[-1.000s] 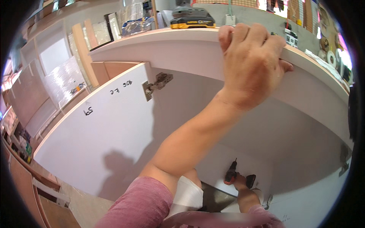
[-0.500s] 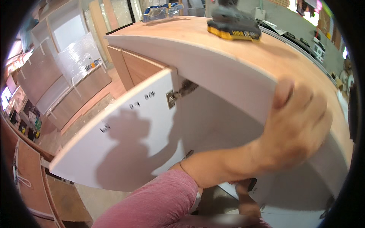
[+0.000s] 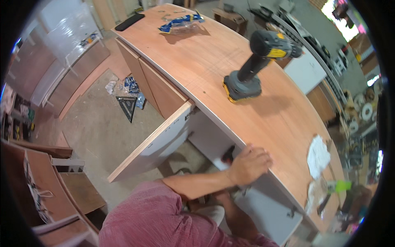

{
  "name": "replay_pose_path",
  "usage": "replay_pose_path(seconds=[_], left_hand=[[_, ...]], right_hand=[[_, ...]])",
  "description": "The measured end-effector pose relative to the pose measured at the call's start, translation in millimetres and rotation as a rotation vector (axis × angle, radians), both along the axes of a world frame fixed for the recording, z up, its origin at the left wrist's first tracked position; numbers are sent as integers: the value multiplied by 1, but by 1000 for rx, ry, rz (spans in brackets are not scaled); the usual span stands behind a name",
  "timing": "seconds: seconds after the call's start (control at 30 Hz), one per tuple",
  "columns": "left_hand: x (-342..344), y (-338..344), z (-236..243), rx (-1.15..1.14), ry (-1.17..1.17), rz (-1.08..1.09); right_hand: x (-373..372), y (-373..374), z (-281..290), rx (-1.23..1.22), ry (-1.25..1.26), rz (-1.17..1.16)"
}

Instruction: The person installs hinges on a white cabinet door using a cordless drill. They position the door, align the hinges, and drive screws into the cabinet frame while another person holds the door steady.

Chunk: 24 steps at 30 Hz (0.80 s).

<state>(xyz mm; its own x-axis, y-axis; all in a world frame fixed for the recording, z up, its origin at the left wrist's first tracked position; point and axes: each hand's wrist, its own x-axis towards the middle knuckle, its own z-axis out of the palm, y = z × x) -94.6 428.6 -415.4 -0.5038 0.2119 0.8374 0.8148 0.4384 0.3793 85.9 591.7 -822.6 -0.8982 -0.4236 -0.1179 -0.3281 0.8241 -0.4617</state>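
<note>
My left hand (image 3: 250, 165) rests at the front edge of a wooden cabinet top (image 3: 197, 66), its fingers curled over the edge. Below it, my right hand (image 3: 222, 196) is mostly hidden behind my left forearm; its fingers do not show. A dark tool with a bit of red (image 3: 228, 154) shows just beyond that forearm, inside the cabinet; whether my right hand holds it is hidden. On the left a cabinet door (image 3: 154, 140) stands swung out, its white inner face bearing hinges. To the right is another white panel (image 3: 267, 210) with hinges. A yellow-and-black cordless drill (image 3: 251, 68) stands upright on the top.
On the top lie a black phone-like slab (image 3: 130, 22), a torn blue plastic packet (image 3: 181, 24) and a crumpled white sheet (image 3: 318, 156). A black triangular square (image 3: 126, 108) lies on the floor at left. Wooden cabinet parts (image 3: 53, 181) stand at the lower left.
My view has drawn back and shifted, showing more of the cabinet top and floor. My left hand stays at the top's front edge; my right hand stays low beneath it.
</note>
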Motion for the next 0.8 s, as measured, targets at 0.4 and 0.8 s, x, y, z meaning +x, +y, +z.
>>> replay_pose_path(seconds=[0.4, 0.8], left_hand=[[4, -18, 28, -445, -123, -104], [24, -43, 79, -699, -193, -174]], right_hand=[[153, -110, 322, -164, -877, -602], [470, -215, 314, -303, -875, -1375]])
